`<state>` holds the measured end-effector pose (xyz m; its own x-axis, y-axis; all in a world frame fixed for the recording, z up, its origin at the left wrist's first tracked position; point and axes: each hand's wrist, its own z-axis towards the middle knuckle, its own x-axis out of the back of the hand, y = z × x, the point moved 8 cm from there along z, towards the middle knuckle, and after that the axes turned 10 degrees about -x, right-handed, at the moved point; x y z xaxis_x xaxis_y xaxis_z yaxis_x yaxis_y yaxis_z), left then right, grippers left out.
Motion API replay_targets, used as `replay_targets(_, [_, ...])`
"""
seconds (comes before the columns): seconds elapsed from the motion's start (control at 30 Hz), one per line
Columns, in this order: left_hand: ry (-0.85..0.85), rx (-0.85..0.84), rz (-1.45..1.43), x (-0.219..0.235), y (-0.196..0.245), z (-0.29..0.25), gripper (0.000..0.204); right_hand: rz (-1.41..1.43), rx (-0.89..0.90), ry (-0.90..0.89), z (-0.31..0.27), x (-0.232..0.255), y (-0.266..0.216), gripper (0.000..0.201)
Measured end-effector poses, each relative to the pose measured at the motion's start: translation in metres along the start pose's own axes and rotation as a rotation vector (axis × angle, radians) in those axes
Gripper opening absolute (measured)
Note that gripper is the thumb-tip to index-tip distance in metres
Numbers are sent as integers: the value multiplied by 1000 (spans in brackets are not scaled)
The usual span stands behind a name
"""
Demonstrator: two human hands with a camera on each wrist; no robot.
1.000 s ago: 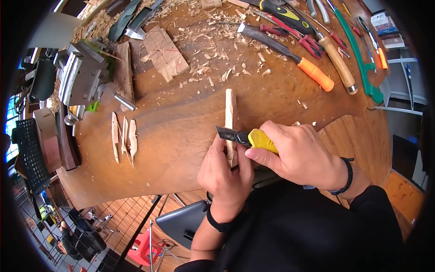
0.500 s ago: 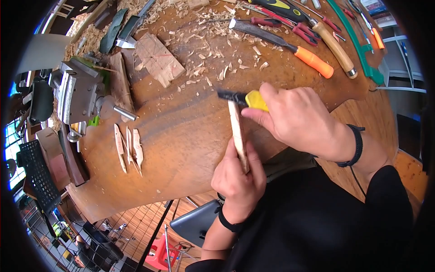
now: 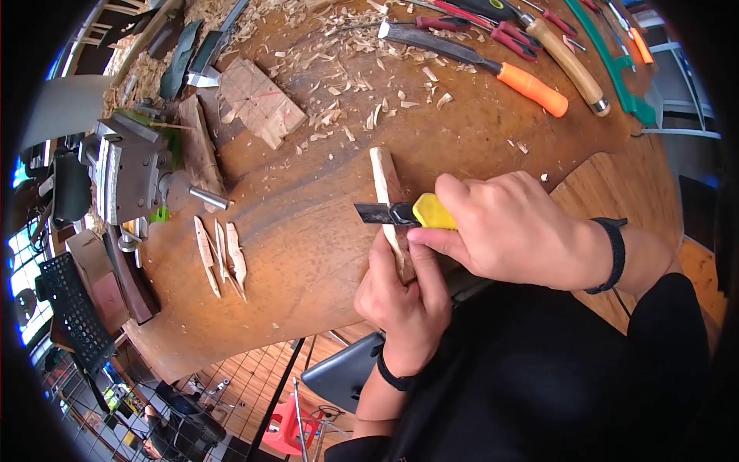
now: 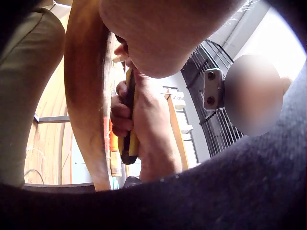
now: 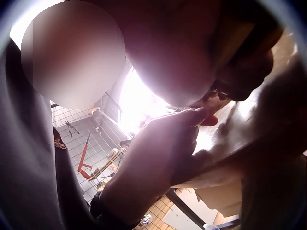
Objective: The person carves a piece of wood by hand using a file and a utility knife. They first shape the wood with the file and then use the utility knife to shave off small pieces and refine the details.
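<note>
My left hand (image 3: 404, 304) pinches the near end of a narrow strip of wood (image 3: 387, 181) between thumb and fingers, close over the table's front edge. The strip points away from me, its sides pale and freshly cut. In my right hand (image 3: 516, 227) is a yellow and black utility knife (image 3: 435, 212), its dark blade lying across the strip just beyond the left fingertips. The left wrist view shows the right fingers (image 4: 121, 112) wrapped round the knife handle (image 4: 130, 129). Dim light in the right wrist view leaves the left hand (image 5: 160, 143) visible but the blade hidden.
Several thin carved wood pieces (image 3: 235, 258) lie to the left, near a metal vise (image 3: 135, 165). Beyond are a square wood block (image 3: 262, 104) and scattered shavings (image 3: 331, 65). An orange-handled chisel (image 3: 531, 88), a wooden-handled tool (image 3: 566, 65) and a green saw frame (image 3: 616, 73) lie far right.
The knife went out to the strip's far end, then came back toward the left fingers. The strip tilted and returned near its earlier angle. Both hands keep their hold.
</note>
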<state>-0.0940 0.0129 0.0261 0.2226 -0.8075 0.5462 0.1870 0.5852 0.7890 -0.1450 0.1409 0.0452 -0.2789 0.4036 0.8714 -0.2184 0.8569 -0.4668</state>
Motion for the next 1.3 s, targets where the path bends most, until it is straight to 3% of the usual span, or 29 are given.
replay_targets(0.07, [-8,71,-1,0,-3,-1,19,-12,-7,31,1,0,-1,49])
replay_targets(0.2, [-1,66,5,-3,-4,-1,19,43,-26,29,0,-4,1,49])
replay_targets(0.27, [87,5,-82,0,-4,1,21,44,-18,46,1,-3,3,49])
replay_targets(0.33, [105,-7,-101,3,1,3,19,31,87,139,-2,3,-2,49])
replay_targets(0.4, [93,134,-154,2,-4,1,17,23,58,106,-8,3,0,49])
replay_targets(0.57, [36,125,-113,-2,-2,2,17,-24,0,67,-13,1,6,49])
replay_targets(0.63, [-10,83,-36,-3,0,0,18,-1,-41,147,-5,4,6,49])
replay_targets(0.67, [-61,72,34,-5,2,-2,19,-109,29,317,2,7,6,48])
replay_targets(0.73, [-66,44,54,-5,5,-3,20,-74,7,325,19,9,12,49])
replay_targets(0.83, [126,103,-129,4,-4,-3,22,-31,-18,323,22,9,15,47])
replay_targets(0.93, [179,382,-610,11,-24,-5,41,81,-83,325,22,11,23,50])
replay_targets(0.97, [173,386,-747,13,-27,-2,51,155,-119,336,21,12,28,53])
replay_targets(1.0, [187,390,-730,18,-30,-2,51,169,-106,326,21,10,27,53])
replay_targets(1.07, [217,446,-987,18,-34,-2,53,214,-117,373,21,11,31,55])
replay_targets(1.23, [156,504,-1027,21,-39,-6,57,187,-141,363,21,12,29,55])
replay_targets(1.3, [174,544,-1187,20,-44,-7,57,186,-155,348,21,11,30,55])
